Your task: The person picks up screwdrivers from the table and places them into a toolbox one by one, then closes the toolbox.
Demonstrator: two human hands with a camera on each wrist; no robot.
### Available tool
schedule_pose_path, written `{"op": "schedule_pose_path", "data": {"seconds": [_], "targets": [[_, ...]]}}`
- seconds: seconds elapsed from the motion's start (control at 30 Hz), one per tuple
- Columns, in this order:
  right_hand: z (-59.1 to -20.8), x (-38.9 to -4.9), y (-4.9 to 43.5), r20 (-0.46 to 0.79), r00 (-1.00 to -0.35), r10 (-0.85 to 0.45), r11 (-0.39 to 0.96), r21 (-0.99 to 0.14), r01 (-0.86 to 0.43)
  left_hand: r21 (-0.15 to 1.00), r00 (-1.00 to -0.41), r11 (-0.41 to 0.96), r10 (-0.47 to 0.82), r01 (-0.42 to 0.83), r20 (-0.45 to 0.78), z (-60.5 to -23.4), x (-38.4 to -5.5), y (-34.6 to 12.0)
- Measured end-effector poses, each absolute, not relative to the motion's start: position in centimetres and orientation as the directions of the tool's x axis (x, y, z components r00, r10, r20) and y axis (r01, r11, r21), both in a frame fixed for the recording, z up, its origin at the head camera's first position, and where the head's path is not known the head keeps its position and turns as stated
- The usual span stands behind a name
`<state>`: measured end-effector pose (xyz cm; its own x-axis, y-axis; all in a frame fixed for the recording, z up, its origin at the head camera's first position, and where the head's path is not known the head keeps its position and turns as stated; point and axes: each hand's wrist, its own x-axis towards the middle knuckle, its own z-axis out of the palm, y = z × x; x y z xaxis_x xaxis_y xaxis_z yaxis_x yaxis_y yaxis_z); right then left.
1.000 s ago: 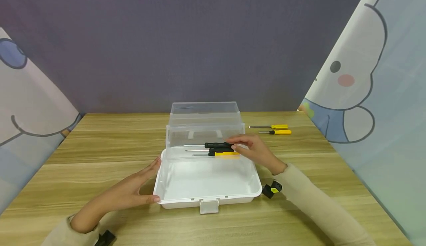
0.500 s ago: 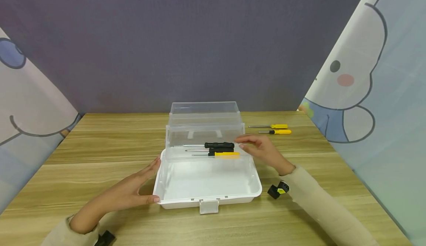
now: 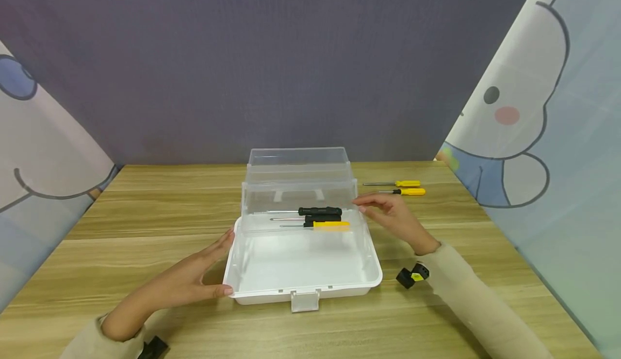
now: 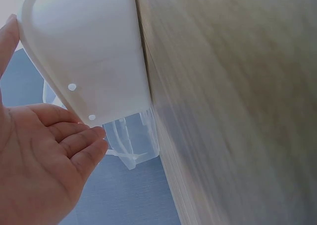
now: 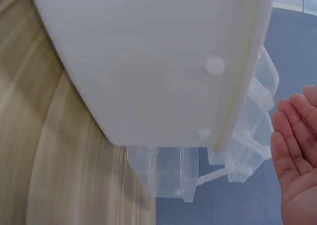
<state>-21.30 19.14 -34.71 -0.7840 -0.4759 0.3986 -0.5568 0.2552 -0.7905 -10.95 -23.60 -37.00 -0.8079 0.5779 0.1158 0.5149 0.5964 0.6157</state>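
Note:
A white toolbox (image 3: 262,297) with clear fold-out trays (image 3: 298,194) lies opened on the table. My left hand (image 3: 186,281) rests against its left side, thumb by the front corner and fingers along the rim. In the left wrist view, those fingers (image 4: 89,148) touch the edge loosely. Two black-handled screwdrivers (image 3: 320,211) and a yellow-handled screwdriver (image 3: 332,225) lie side by side in the lowest clear tray. My right hand (image 3: 395,221) hovers at that tray's right end, holding nothing. Its fingers (image 5: 292,131) are extended in the right wrist view.
Two more yellow-handled screwdrivers (image 3: 407,184) lie on the wooden table (image 3: 170,202) behind the right hand. A clear latch (image 3: 305,302) hangs from the toolbox's front. A dark grey partition (image 3: 301,68) stands along the table's back edge.
My right hand has drawn away from the screwdriver handles, rightward to the end of the clear tray. The left hand and the toolbox have stayed put.

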Motion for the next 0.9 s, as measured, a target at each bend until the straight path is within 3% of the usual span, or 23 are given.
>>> {"op": "schedule_pose_path", "data": {"seconds": [0.7,0.9], "targets": [[-33.8,-21.5,20.5,0.361,-0.852,-0.378,0.325,-0.811,-0.487,0.612,-0.801,0.595,0.588,0.521,0.110,-36.6,-10.8,-23.6],[-35.7,-23.0,21.7,0.332,-0.873,-0.356,0.352,-0.818,-0.455,0.615,-0.798,0.588,0.592,0.526,0.116,-36.4,-10.8,-23.6]]}}
